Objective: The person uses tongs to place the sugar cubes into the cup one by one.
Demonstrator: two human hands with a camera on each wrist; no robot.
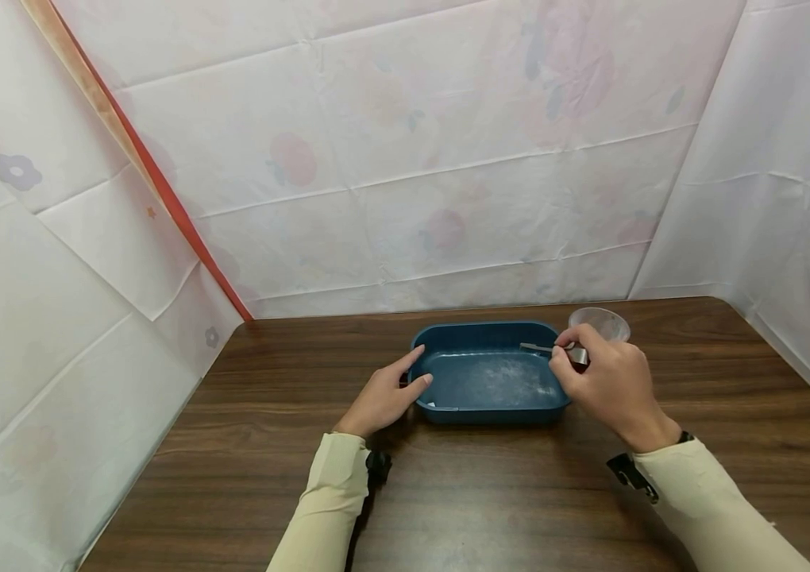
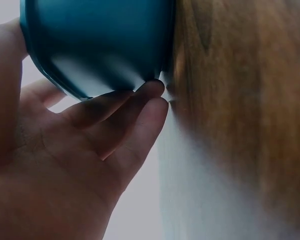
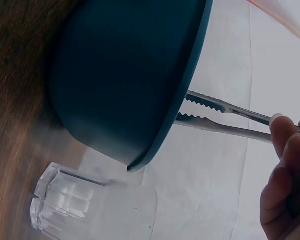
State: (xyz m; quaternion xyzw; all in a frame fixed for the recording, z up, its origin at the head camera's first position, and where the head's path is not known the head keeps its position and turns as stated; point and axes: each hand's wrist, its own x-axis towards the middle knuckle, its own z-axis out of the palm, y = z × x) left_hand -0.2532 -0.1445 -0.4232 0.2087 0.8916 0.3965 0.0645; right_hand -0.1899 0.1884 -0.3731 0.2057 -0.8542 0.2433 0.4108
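Observation:
A dark blue rectangular basin (image 1: 491, 381) sits on the table, whitish marks across its floor. At its left end my left hand (image 1: 383, 393) holds it, thumb and index finger over the rim; in the left wrist view the other fingers (image 2: 139, 117) lie against the outer wall. My right hand (image 1: 608, 381) grips metal tongs (image 3: 245, 113) above the basin's right end. The serrated tips of the tongs stand apart, with nothing seen between them; they overlap the rim in the right wrist view. A clear plastic-looking cup (image 3: 104, 205) stands behind my right hand, partly hidden in the head view.
A small white speck (image 1: 431, 404) shows in the basin's front left corner. The brown wood-grain table (image 1: 248, 445) reaches back to a white patterned sheet (image 1: 391, 238). More sheeting hangs on both sides, and a red strip (image 1: 190, 234) runs down the left corner.

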